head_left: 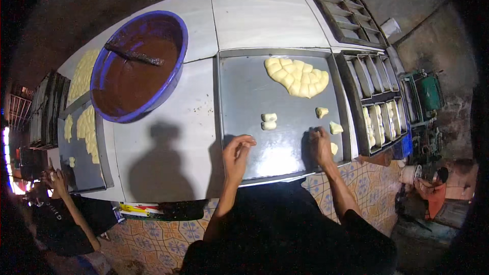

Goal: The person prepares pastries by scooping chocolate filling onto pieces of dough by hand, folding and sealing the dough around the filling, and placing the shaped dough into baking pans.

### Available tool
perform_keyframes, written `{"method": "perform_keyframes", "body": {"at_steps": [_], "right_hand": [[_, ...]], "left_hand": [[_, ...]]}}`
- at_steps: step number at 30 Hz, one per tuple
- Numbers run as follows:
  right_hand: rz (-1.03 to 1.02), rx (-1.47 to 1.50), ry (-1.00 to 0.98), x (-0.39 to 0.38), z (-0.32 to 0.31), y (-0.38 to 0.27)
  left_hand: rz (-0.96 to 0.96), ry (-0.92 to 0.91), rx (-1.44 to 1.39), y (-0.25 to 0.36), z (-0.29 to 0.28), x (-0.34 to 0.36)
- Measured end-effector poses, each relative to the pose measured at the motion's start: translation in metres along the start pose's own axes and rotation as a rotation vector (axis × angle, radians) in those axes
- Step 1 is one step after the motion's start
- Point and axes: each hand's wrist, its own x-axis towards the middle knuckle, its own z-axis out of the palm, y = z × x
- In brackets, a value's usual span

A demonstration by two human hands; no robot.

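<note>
My left hand hovers over the near left part of a grey metal tray, fingers loosely curved and nothing visible in them. Near the tray's right side is my right hand, its fingers bunched together; whatever they may hold is hidden. Between and beyond the hands lie two small rolled dough pieces, side by side. Loose dough lumps sit around my right hand: one lump beyond it, another lump to its right, and a third lump beside the wrist. Farther back rests a scored dough slab.
A purple basin of brown paste holds a dark stick. Loaf pans line the right edge, some with dough, beside an empty pan set. At left, another person's hands work by a second dough tray. Another person crouches right.
</note>
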Motion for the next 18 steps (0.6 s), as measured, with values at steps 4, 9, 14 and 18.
{"method": "perform_keyframes", "body": {"at_steps": [4,9,14,18], "right_hand": [[-0.274,0.120,-0.346,-0.067,0.047,-0.110],[-0.540,0.257,-0.355,-0.087,0.089,-0.135],[-0.311,0.615,-0.467,-0.080,0.115,-0.141],[-1.083,0.018,-0.478,-0.068,0.119,-0.138]], "left_hand": [[0.082,-0.111,0.193,-0.004,0.012,-0.008],[0.302,-0.022,0.362,0.020,0.032,-0.012],[0.211,0.233,0.316,0.021,0.031,-0.024],[-0.245,-0.008,-0.789,0.011,0.022,-0.017]]}}
